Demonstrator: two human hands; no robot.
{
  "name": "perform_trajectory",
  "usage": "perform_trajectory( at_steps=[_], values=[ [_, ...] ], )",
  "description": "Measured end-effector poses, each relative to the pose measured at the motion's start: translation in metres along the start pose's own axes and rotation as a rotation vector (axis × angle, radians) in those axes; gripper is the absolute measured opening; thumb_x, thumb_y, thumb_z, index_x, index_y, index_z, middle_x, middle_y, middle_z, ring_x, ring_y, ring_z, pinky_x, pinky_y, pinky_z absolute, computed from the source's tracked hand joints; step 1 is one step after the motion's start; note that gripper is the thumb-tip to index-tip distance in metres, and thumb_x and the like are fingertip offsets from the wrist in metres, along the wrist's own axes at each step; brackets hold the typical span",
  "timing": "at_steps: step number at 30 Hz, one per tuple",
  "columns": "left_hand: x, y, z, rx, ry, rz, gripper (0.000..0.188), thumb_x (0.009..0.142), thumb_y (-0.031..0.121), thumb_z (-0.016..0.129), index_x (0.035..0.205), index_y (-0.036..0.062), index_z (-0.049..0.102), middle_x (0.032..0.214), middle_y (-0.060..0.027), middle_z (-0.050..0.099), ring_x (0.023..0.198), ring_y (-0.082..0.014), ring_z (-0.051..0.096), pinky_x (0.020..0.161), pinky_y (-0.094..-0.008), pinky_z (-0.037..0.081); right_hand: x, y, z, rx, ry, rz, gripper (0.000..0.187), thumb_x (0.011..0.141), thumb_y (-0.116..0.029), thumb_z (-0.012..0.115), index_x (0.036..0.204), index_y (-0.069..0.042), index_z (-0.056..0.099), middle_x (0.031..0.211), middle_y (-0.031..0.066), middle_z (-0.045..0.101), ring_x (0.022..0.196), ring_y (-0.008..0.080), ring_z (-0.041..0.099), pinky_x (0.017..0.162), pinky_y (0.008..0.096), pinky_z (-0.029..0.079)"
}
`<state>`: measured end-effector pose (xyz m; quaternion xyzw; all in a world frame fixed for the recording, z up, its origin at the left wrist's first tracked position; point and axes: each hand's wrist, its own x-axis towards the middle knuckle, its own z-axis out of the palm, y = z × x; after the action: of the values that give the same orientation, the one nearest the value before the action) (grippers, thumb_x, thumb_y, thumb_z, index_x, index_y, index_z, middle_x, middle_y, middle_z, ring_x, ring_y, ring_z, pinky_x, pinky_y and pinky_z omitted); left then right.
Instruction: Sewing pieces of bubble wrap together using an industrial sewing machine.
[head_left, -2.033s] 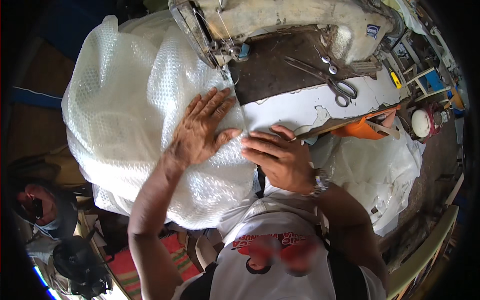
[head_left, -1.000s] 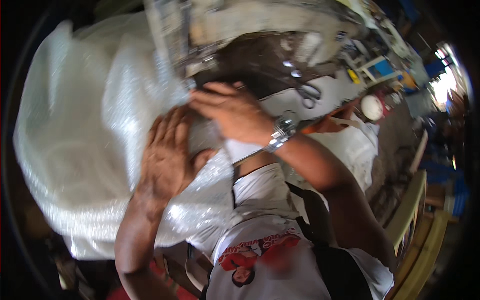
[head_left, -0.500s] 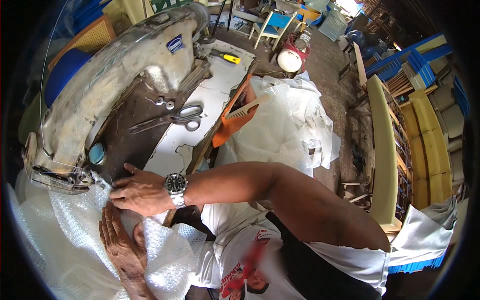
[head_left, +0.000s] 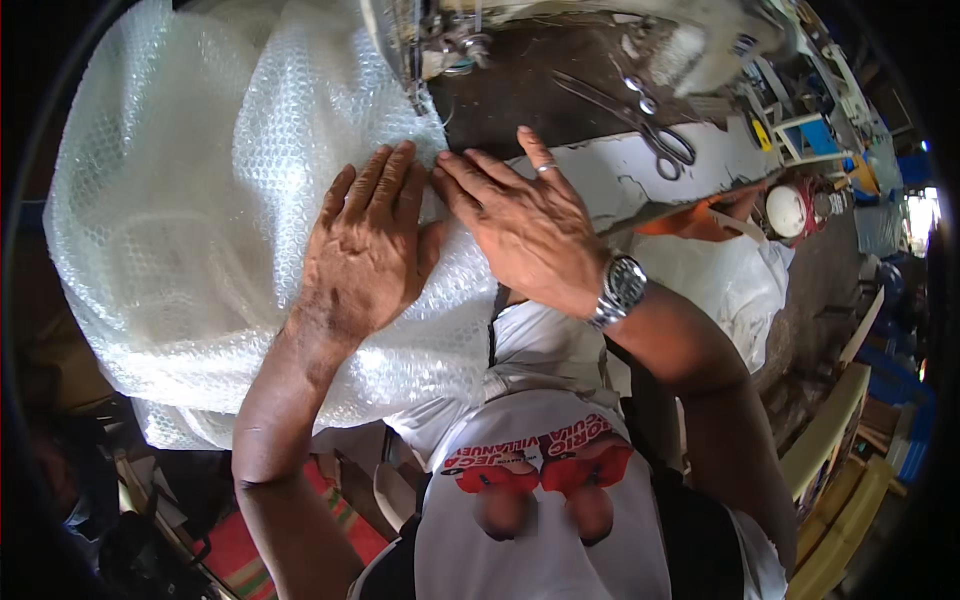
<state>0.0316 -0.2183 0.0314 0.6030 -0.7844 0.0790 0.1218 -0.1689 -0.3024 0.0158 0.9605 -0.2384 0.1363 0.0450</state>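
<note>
A wide sheet of clear bubble wrap drapes over the left side and front of the sewing table. My left hand lies flat on it, fingers stretched out and pointing away from me. Beside it, my right hand rests palm down at the sheet's right edge, thumb spread, fingertips close to the left hand's. A ring and a steel wristwatch are on that side. Just beyond my fingertips is the needle end of a worn sewing machine, over the wrap's far corner. Both hands hold nothing.
Large scissors, small metal bobbins and a yellow-handled tool lie on the table right of the machine. An orange cloth hangs off its edge. Beyond are white plastic sheeting and a white tank.
My view has swung left and down, shifting the machine and table toward the upper right. My right hand has come away from the needle area; both hands now lie flat, side by side.
</note>
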Motion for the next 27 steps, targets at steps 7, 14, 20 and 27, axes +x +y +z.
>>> perform_trajectory(
  at_steps=[7,14,20,27],
  values=[
    [-0.004,0.001,-0.001,-0.010,0.022,-0.008,0.056,0.100,0.032,0.063,0.142,-0.0049,0.057,0.150,-0.0228,0.055,0.140,-0.0352,0.054,0.118,-0.0529,0.040,-0.024,0.002,-0.015,0.195,-0.032,-0.072,0.043,0.095,-0.015,0.058,0.136,-0.006,0.063,0.150,0.0081,0.058,0.142,0.0232,0.051,0.118,0.0510,0.039],
    [-0.003,0.000,0.003,0.004,0.027,0.016,0.052,0.099,0.023,0.066,0.144,-0.0018,0.056,0.154,-0.0215,0.052,0.143,-0.0388,0.050,0.118,-0.0517,0.041,-0.032,-0.023,-0.026,-0.059,-0.153,0.002,0.039,0.095,-0.017,0.056,0.131,-0.005,0.064,0.142,0.0032,0.059,0.136,0.0178,0.054,0.122,0.0548,0.030],
    [-0.018,0.022,-0.019,-0.135,-0.016,0.112,0.043,0.098,0.014,0.065,0.138,0.0000,0.061,0.144,-0.0189,0.061,0.137,-0.0356,0.057,0.117,-0.0488,0.044,-0.049,-0.014,-0.026,0.125,-0.018,-0.128,0.041,0.096,-0.018,0.056,0.135,-0.006,0.063,0.145,0.0045,0.058,0.137,0.0199,0.053,0.120,0.0492,0.035],
    [-0.049,0.044,-0.003,-0.043,-0.019,0.000,0.046,0.101,0.018,0.062,0.145,0.0047,0.058,0.153,-0.0154,0.055,0.145,-0.0322,0.051,0.121,-0.0523,0.038,-0.068,-0.030,-0.009,0.099,-0.090,-0.015,0.048,0.094,-0.019,0.061,0.140,-0.008,0.061,0.151,0.0064,0.055,0.138,0.0208,0.052,0.123,0.0573,0.026]
  ],
)
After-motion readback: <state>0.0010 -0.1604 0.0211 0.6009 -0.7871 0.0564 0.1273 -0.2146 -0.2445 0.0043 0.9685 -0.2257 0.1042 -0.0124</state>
